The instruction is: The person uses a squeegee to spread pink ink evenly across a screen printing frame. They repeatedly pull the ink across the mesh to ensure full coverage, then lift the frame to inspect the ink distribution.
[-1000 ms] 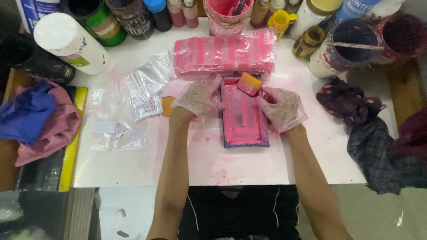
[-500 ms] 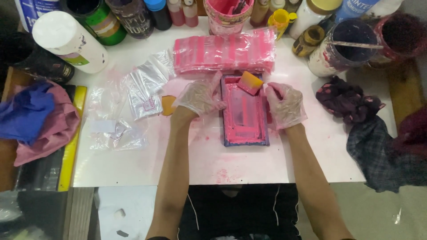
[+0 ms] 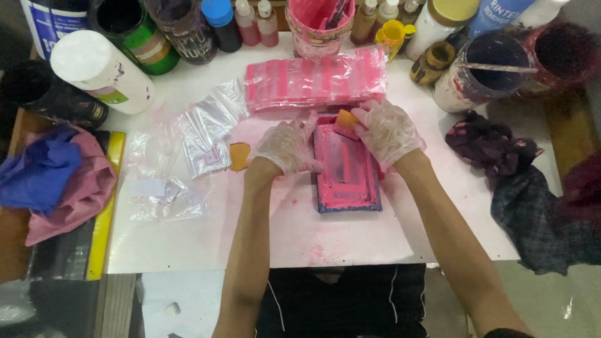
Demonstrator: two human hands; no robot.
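A small pink-stained rectangular printing frame [image 3: 346, 169] lies on the white table. My left hand [image 3: 287, 146], in a clear plastic glove, presses on the frame's left edge. My right hand [image 3: 385, 130], also gloved, grips an orange squeegee [image 3: 345, 121] at the frame's far end. Just behind the frame sits a stack of pink-printed clear bags [image 3: 315, 84]. A small orange piece [image 3: 238, 156] lies left of my left hand.
Loose clear plastic bags [image 3: 188, 150] lie to the left. Ink jars, bottles and a pink tub [image 3: 316, 22] crowd the table's back edge. A white-capped container [image 3: 100, 71] lies at the far left. Blue and pink rags [image 3: 53, 178] sit left, dark stained cloths [image 3: 513, 181] right.
My right hand has moved from the frame's right side up to its far end and taken hold of the orange squeegee. My left hand stays on the frame's left edge.
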